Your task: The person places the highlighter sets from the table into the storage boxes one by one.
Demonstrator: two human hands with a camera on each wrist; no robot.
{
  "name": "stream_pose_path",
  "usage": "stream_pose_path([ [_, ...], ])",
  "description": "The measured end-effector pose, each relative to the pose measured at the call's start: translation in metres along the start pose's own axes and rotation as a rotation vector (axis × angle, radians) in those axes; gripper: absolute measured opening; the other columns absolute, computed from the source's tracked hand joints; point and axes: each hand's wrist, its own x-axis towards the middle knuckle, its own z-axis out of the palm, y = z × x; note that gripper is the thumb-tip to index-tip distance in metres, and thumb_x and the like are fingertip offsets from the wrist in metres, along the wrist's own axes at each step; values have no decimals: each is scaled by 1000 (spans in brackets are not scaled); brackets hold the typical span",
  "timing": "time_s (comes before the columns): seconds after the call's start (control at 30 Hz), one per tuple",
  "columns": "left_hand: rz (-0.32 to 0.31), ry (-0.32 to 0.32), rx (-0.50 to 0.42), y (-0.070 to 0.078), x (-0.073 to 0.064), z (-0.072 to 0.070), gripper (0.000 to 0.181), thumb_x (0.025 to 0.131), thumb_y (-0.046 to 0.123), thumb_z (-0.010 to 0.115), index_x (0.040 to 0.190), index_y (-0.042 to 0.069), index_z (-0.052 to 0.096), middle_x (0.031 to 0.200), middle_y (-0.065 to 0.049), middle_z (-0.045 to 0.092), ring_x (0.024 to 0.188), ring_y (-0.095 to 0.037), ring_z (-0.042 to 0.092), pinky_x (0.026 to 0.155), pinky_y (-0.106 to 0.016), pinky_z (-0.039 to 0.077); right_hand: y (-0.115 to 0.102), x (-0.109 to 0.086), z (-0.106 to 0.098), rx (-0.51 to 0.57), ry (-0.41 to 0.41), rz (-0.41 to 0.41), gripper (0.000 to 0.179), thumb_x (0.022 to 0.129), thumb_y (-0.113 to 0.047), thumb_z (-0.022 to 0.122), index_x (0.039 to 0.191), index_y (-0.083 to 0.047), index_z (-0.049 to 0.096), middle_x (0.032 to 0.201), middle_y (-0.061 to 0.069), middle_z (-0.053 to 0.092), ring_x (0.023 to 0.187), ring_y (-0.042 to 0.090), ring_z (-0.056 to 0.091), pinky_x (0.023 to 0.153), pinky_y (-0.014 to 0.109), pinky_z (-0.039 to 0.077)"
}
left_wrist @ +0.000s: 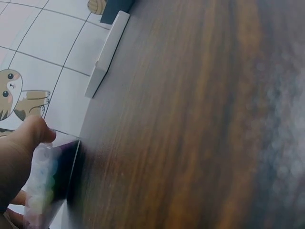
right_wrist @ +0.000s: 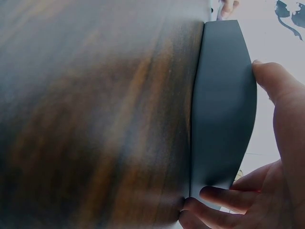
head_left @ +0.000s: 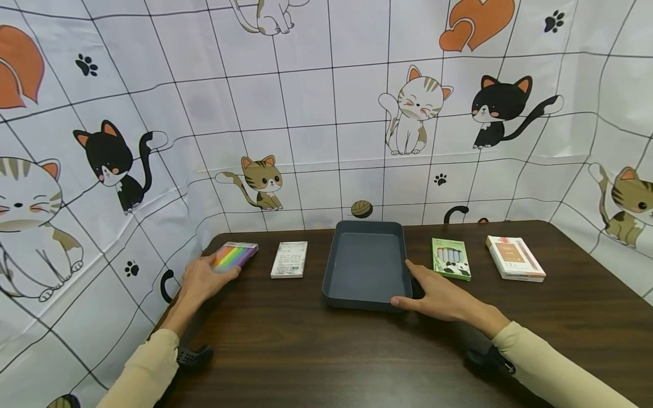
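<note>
At the table's left edge, my left hand (head_left: 204, 280) grips a flat pack of rainbow-striped colours (head_left: 234, 256). Its thumb lies on the near end of the clear case (left_wrist: 45, 186) in the left wrist view; the other fingers are mostly hidden behind it. A dark grey rectangular tray (head_left: 365, 266) with low walls stands mid-table with nothing inside. My right hand (head_left: 444, 294) holds the tray by its near right corner. In the right wrist view the thumb touches the rim, while the curled fingers (right_wrist: 224, 198) press against the tray wall (right_wrist: 221, 95).
A white printed box (head_left: 289, 260) lies between the rainbow pack and the tray. Right of the tray are a green box of pens (head_left: 451, 259) and a white-and-orange box (head_left: 515, 258). Behind the brown table (head_left: 285, 357) hangs a cat-patterned sheet (head_left: 306, 136).
</note>
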Motion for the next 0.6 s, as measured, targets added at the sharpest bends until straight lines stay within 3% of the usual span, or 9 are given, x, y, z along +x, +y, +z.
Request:
stream_pose_path([
  [0.37,-21,-131,26,1,-1,-4,97,85,63,72,140,-13,49,126,-37,57,99,-48,56,79,-56,43,1,1,0,3,4,-3,113,89,-72,62,158,8,22,156,31,32,140,48,36,106,63,34],
  [0.6,-25,-125,41,0,-1,-2,92,85,59,73,139,-12,51,128,-38,56,102,-52,54,83,-59,40,1,1,0,11,0,-4,113,89,-73,61,158,7,22,156,31,31,141,47,35,107,62,33],
])
